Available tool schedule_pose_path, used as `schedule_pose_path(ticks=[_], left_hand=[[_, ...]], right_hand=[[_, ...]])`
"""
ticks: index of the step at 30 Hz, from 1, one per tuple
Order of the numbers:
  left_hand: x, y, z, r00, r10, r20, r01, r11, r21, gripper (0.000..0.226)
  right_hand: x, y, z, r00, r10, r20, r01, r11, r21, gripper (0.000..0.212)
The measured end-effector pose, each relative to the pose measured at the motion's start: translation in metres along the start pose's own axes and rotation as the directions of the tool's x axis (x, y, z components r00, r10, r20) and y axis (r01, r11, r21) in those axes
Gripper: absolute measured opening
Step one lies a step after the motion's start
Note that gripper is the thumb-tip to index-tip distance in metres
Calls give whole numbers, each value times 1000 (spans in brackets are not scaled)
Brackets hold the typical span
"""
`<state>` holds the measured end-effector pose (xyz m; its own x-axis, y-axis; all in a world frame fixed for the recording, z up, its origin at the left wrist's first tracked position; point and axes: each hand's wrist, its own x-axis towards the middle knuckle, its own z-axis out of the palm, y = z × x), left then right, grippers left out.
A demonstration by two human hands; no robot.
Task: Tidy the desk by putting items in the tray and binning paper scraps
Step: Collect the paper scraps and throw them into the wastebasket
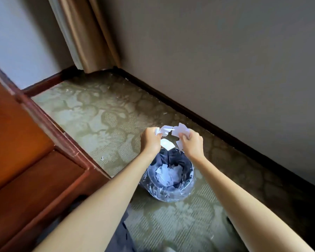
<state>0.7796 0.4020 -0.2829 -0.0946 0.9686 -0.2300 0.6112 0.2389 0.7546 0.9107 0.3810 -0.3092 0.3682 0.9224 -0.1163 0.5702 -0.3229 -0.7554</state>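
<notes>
- The left hand (151, 140) is stretched out over the bin (171, 196). Its grip is closed, fingers curled round crumpled paper scraps (164, 130) that stick out past the fingertips.
- The right hand (192, 144) is just beside it, at about the same height. Its grip is also closed, fingers and thumb pinching flat paper scraps (180, 130) that fan upward and to the left.
- The two bunches nearly meet in the gap between the hands.
- One loose white piece (167, 144) sits just below the left hand's fingers, above the bin's far rim. Whether it is pinched or free in the air cannot be told.
- The bin stands on the patterned carpet (98, 115), directly under the hands. It is dark and round, with a clear plastic liner (185, 190) folded over its rim.
- More white torn paper (168, 174) lies in a heap at the bottom of the bin.
- A tiny white fleck (102, 158) lies on the carpet between the bin and the wooden surface (25, 142), whose edge and side fill the left of the view.
- A beige curtain (84, 33) hangs in the far corner, where the walls meet a dark skirting board (207, 120).
</notes>
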Motion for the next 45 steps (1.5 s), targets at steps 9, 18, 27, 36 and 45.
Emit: schedule_pose_path(ticks=[9,18,27,36,45], left_hand=[[54,-68,80,963,-252,98,237,961,143,44],[80,-132,134,852,-471,228,457,882,114,15],[86,-137,138,775,-495,394,494,862,112,28],[81,-120,126,759,-443,477,416,894,168,50],[68,-110,101,796,-415,440,324,907,270,65]], right_hand=[[25,87,65,942,277,190,-252,957,-146,40],[39,135,120,828,455,328,-430,890,-149,11],[47,143,133,701,576,421,-537,814,-220,28],[59,129,126,702,541,463,-579,812,-72,45],[51,108,112,680,517,521,-564,822,-79,54]])
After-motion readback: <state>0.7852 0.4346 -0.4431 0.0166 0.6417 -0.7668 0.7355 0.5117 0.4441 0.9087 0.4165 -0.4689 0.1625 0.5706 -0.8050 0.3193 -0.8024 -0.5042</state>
